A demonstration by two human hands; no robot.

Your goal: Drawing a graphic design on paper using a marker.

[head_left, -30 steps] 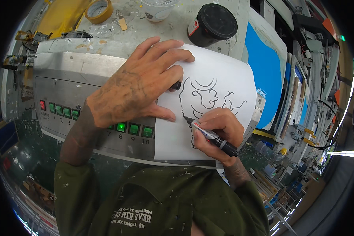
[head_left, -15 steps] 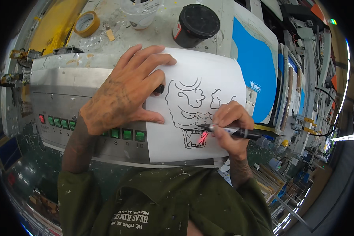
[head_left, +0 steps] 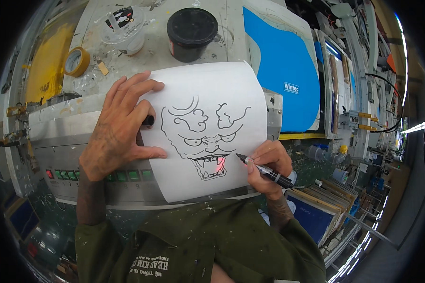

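A large white sheet of paper [head_left: 174, 174] carries a black line drawing of a fierce face [head_left: 210, 141] with an open, fanged mouth. My right hand [head_left: 270, 165] grips a black marker [head_left: 275, 177] like a pen. Its tip points left, at the end of the mouth line; whether it touches the paper I cannot tell. At the sheet's left side lies my left hand [head_left: 120, 123], thumb and fingertips on the paper. Tucked in its curled finger is a small black marker cap [head_left: 148, 120]. A red light spot falls on the drawn mouth.
Under the sheet is a metal panel [head_left: 87, 155] with a row of green buttons [head_left: 134, 175]. Beyond stand a black lidded tub [head_left: 192, 35], a clear plastic tub [head_left: 125, 35] and a tape roll [head_left: 77, 62]. A blue board [head_left: 288, 70] lies to the right.
My right hand and marker have moved off the middle of the face, down toward the mouth's right end. The eyes and nose now show. The sheet is turned slightly, and the view has shifted.
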